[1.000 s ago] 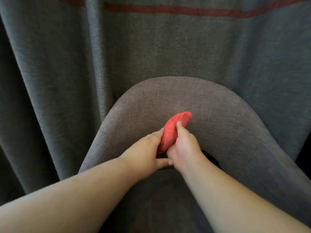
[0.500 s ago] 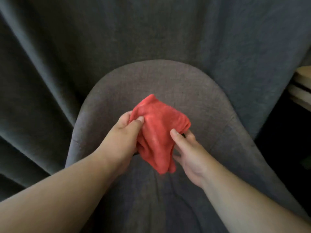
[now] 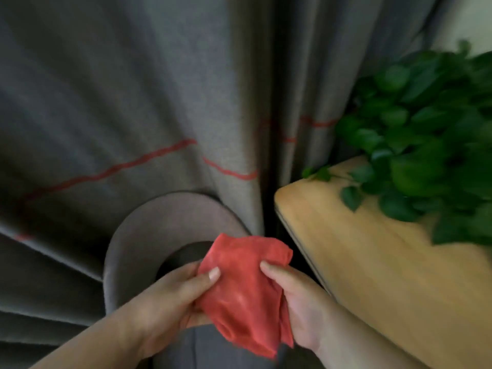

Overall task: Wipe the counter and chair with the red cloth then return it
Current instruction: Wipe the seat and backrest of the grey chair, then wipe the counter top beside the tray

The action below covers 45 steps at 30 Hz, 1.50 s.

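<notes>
Fingers of both our hands pinch the red cloth (image 3: 245, 291): left hand (image 3: 170, 302) on its left edge, right hand (image 3: 298, 307) on its right. It hangs crumpled above the chair (image 3: 149, 235), long axis running downward, loose end toward us. The wooden surface (image 3: 372, 262) lies just right of it, so our right hand is nearer.

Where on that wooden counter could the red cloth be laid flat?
The wooden counter is bare along its near-left stretch, between its rounded edge by the curtain and the plant. The far right is crowded with trailing leaves. Both hands hold the red cloth over the chair.
</notes>
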Tool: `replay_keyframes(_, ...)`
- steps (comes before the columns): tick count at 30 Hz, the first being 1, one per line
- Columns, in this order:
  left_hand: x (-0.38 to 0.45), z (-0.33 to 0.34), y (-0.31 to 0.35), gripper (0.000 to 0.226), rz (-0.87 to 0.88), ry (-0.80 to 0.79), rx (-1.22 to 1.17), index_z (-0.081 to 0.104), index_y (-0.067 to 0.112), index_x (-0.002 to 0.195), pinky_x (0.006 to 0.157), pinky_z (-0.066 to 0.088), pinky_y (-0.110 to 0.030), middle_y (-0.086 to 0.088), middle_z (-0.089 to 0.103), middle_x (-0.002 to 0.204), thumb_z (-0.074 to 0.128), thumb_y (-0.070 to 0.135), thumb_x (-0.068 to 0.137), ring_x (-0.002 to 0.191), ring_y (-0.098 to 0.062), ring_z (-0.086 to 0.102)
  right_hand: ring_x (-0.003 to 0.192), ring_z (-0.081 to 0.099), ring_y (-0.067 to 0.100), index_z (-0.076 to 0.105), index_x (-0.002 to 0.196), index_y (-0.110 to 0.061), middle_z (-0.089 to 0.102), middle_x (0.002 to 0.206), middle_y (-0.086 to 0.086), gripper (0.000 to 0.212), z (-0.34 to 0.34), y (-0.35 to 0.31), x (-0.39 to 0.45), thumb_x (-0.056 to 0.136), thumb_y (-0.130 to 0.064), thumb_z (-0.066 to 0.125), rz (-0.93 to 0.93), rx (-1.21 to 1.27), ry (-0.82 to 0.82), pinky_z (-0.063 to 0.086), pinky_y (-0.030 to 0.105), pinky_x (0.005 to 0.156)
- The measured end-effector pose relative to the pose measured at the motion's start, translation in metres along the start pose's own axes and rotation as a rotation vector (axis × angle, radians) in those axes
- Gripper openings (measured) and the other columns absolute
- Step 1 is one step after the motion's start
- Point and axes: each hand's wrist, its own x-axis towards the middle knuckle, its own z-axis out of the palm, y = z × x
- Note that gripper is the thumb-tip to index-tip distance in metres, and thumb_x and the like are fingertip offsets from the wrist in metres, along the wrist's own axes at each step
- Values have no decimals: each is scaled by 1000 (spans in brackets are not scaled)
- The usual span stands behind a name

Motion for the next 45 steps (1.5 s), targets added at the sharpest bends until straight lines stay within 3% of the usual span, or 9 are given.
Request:
replay_keyframes(6,3,106,44,40,-52,-3,21,78,15,102,65,61,-37,-15,75,109,70,44,75,93,-24,74,95,72,31,63,123,-8,73,112,20,31,-11,-63,-105,93,-12,59,-197,-129,143,58,44,84)
replay_keyframes(10,13,152,62,42,43,-150,55,68,16,118,75,62,-37,-12,74,115,68,33,80,102,-24,72,106,69,33,62,126,-7,70,121,20,41,-20,-72,-154,89,-22,60,-280,-37,201,57,45,87)
replay_keyframes(15,2,208,45,33,-49,-444,234,74,29,110,77,60,-35,-7,73,119,75,40,79,106,-23,70,120,61,35,66,126,-6,65,129,20,56,-32,-27,-234,85,-44,61,-384,156,279,43,49,106)
replay_keyframes(21,-33,313,-18,45,-167,-736,496,68,25,119,71,60,-41,-12,74,113,73,37,76,93,-29,74,116,60,34,60,129,4,61,132,23,56,-61,72,-353,89,-36,59,-652,468,359,37,47,111)
replay_keyframes(25,-79,386,-68,51,-165,-873,654,65,22,119,70,61,-41,-11,77,106,72,35,70,82,-25,75,133,46,35,52,136,4,47,147,23,64,-76,137,-425,86,-35,61,-800,586,460,26,47,119)
replay_keyframes(28,-110,438,-109,46,-172,-941,748,65,20,117,60,62,-36,-11,78,99,71,32,73,71,-22,74,130,50,35,55,132,6,55,138,25,59,-99,183,-470,88,-34,60,-898,702,554,27,46,118)
replay_keyframes(32,-152,519,-171,36,-139,-1049,860,61,29,121,63,61,-36,-3,78,103,66,34,86,85,-22,75,110,62,35,65,118,7,68,116,25,52,-137,238,-544,86,-33,62,-977,802,604,35,46,111)
replay_keyframes(41,-212,689,-296,42,-131,-1201,912,66,29,119,68,59,-39,-7,76,110,66,45,80,93,-25,74,132,49,40,57,130,8,56,136,29,59,-252,312,-712,87,-31,63,-1055,872,673,31,50,116)
replay_keyframes(45,-194,749,-353,50,-196,-1128,939,66,25,118,78,57,-45,-12,74,111,38,59,94,100,-30,71,121,58,40,66,118,9,63,126,29,50,-304,338,-747,84,-27,65,-1081,999,735,36,51,112)
